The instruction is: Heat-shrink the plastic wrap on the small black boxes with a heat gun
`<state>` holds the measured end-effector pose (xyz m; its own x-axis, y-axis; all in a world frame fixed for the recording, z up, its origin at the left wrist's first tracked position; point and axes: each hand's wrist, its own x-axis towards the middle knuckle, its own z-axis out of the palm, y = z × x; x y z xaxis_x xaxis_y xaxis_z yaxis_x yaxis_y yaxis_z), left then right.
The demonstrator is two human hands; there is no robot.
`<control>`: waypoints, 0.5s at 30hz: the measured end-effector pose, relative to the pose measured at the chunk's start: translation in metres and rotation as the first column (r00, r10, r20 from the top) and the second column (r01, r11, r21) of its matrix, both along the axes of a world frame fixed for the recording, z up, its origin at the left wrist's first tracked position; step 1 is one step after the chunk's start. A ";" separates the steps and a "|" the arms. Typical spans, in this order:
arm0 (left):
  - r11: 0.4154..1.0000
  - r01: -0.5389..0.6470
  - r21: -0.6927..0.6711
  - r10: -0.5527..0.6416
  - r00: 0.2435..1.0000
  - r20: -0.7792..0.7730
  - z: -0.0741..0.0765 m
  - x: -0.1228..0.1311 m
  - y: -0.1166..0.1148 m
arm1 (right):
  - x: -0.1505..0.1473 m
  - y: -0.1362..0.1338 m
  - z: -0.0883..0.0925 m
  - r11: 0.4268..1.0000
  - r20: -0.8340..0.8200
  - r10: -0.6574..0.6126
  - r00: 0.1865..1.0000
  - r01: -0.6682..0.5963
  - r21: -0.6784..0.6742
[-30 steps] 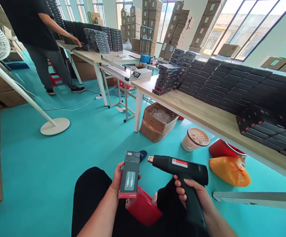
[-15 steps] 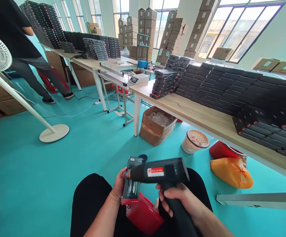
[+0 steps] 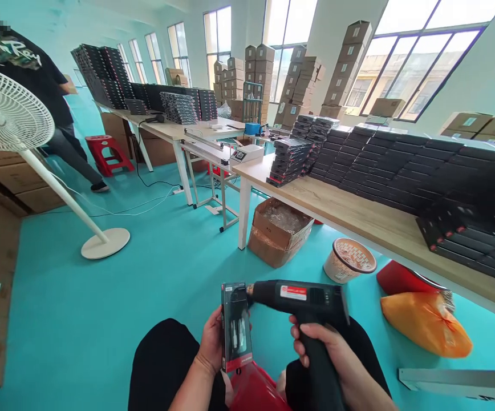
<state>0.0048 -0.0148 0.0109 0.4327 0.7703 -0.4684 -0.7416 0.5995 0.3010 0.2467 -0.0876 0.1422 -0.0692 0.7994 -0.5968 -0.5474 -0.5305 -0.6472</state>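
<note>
- Surface (image 3: 256, 168): stacked black boxes (image 3: 384, 165), wood strip (image 3: 388, 221) along near edge
- Teal floor (image 3: 166, 279) between fan (image 3: 16, 108) and surface
- Left hand (image 3: 212, 341) clamped on pack (image 3: 238, 337), right hand (image 3: 323, 343) on heat gun (image 3: 311, 294)

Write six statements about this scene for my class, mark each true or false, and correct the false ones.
1. The right hand grips a heat gun. True.
2. The left hand holds a box. True.
3. The heat gun points away from the box. False: it points toward the box.
4. The orange bag lies on the floor. True.
5. The floor is red. False: it is blue-green.
6. Both hands hold the box. False: only the left hand does.
</note>
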 end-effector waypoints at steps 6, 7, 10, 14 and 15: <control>0.993 0.090 0.074 -0.088 0.995 -0.036 0.003 0.002 -0.003 | 0.022 0.010 0.000 0.995 -0.224 -0.071 0.972 0.054 -0.079; 0.992 0.102 0.076 -0.098 0.994 -0.045 0.004 0.002 -0.003 | 0.021 0.010 0.002 0.995 -0.223 -0.072 0.972 0.055 -0.084; 0.990 0.127 0.063 -0.121 0.989 -0.083 0.005 0.003 -0.003 | 0.008 0.007 0.008 0.995 -0.203 -0.068 0.977 0.052 -0.082; 0.988 0.148 0.053 -0.141 0.983 -0.114 0.002 0.003 -0.004 | -0.016 0.006 0.015 0.997 -0.198 0.060 0.978 -0.067 -0.031; 0.987 0.149 0.053 -0.142 0.983 -0.117 0.001 0.003 -0.004 | -0.020 0.007 0.016 0.996 -0.182 0.082 0.980 -0.086 -0.011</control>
<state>0.0081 -0.0186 0.0121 0.4897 0.7317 -0.4741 -0.6069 0.6765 0.4172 0.2263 -0.0801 0.1583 -0.2440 0.7747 -0.5833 -0.6078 -0.5909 -0.5305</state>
